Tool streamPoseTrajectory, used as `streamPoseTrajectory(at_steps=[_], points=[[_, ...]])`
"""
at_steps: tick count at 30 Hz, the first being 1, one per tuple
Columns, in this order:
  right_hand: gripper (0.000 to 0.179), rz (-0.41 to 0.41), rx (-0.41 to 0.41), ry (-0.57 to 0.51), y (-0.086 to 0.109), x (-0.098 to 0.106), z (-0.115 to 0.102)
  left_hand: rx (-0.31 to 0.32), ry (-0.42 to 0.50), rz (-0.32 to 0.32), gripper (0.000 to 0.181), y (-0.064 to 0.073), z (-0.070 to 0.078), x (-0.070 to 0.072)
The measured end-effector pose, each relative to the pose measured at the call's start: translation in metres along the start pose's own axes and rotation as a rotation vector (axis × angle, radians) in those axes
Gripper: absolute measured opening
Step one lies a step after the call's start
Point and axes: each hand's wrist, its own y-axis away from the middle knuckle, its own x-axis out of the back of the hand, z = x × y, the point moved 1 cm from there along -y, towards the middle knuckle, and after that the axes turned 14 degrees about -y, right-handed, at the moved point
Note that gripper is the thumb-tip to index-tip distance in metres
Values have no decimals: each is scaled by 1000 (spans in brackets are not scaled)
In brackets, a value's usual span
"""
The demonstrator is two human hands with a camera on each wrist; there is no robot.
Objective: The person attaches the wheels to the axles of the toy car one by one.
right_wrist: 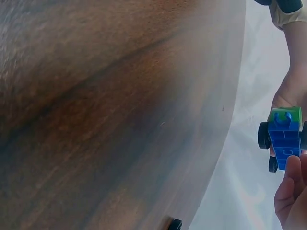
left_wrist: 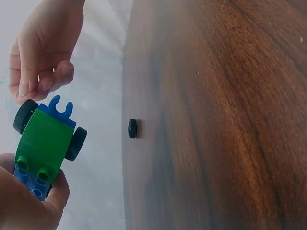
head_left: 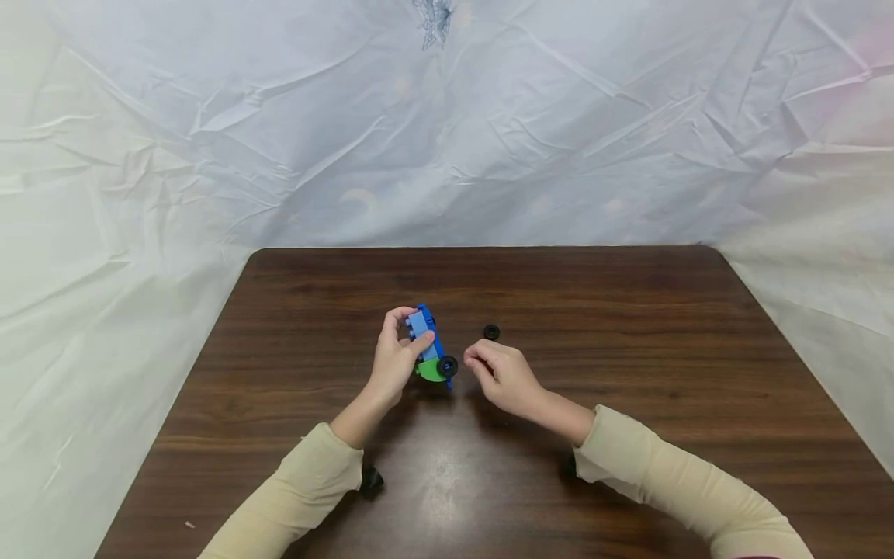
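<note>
My left hand [head_left: 393, 361] holds a toy block car [head_left: 431, 370] tilted above the table. It has a blue base [right_wrist: 285, 136], a light-blue brick [head_left: 417, 322], a rounded green brick [left_wrist: 45, 141] and a forked blue hook [left_wrist: 61, 113] at one end. Black wheels sit on it, one of them [head_left: 447, 366] facing my right hand [head_left: 508, 376]. That hand hovers just right of the car, fingers loosely curled toward the thumb, with no object showing between them. Beyond it a loose black wheel [head_left: 492, 332] rests on the table.
The dark wood-grain table [head_left: 279, 373] has rounded far corners. Pale wrinkled cloth [head_left: 447, 155] hangs behind and at both sides. A small white scrap [head_left: 189, 525] lies near the table's front left. A black strap piece [head_left: 372, 479] shows beside the left sleeve.
</note>
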Motion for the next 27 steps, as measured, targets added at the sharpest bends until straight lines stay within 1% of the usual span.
streamPoseTrajectory(at_steps=[4, 5, 10, 12, 15, 18, 23, 27], points=[[3, -22, 8, -37, -1, -1, 0, 4, -2, -3, 39, 0, 2, 0], [4, -30, 6, -46, -1, -1, 0, 5, -1, -5, 39, 0, 2, 0], [25, -76, -36, -81, -3, -2, -2, 6, 0, -11, 39, 0, 4, 1], [29, -91, -57, -86, -4, -3, -3, 7, 0, -13, 38, 0, 5, 1], [30, -104, -85, -86, -5, -5, -3, 2, 0, -15, 38, -1, 5, 0], [29, -106, -107, -92, -6, -6, -3, 2, 5, -12, 38, -1, 7, -1], [25, -100, -109, -103, -10, -9, -4, 2, 6, 7, 39, -2, 9, -1], [23, -59, -124, -114, -14, -11, -4, -3, -15, 34, 39, -3, 9, -1]])
